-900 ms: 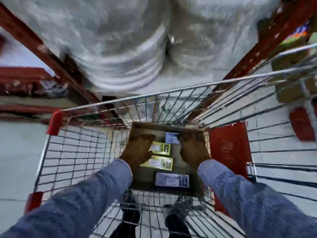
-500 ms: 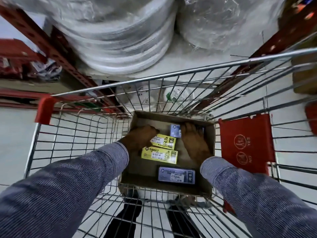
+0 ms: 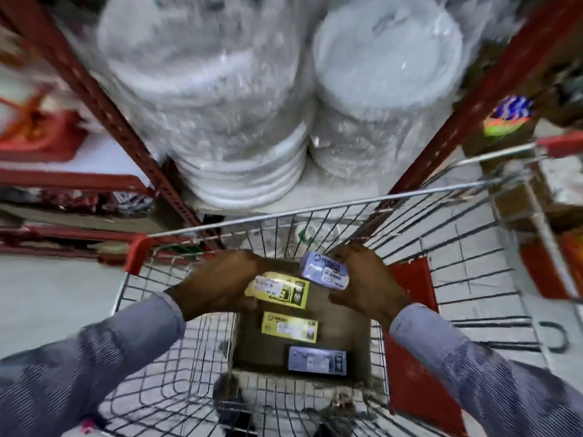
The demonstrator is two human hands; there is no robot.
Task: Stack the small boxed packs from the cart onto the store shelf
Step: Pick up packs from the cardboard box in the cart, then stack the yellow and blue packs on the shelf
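My left hand (image 3: 217, 283) grips a yellow boxed pack (image 3: 277, 290) by its left end, lifted above the brown cardboard box (image 3: 356, 339) in the wire cart (image 3: 315, 212). My right hand (image 3: 366, 282) holds a pale blue boxed pack (image 3: 325, 274), tilted, just right of the yellow one. Down in the cardboard box lie a second yellow pack (image 3: 289, 323) and a second blue pack (image 3: 317, 360). The store shelf (image 3: 331, 190) stands straight ahead, beyond the cart's front rim.
Two tall plastic-wrapped stacks of white plates (image 3: 227, 121) fill the shelf ahead, between slanting red uprights (image 3: 104, 99). A red panel (image 3: 410, 342) stands in the cart at my right. More shelves with goods run at far left and right. My shoes show through the cart floor.
Both hands have risen out of the cardboard box, the left with a yellow pack, the right with a blue pack. The view has tilted up toward the shelf of plates.
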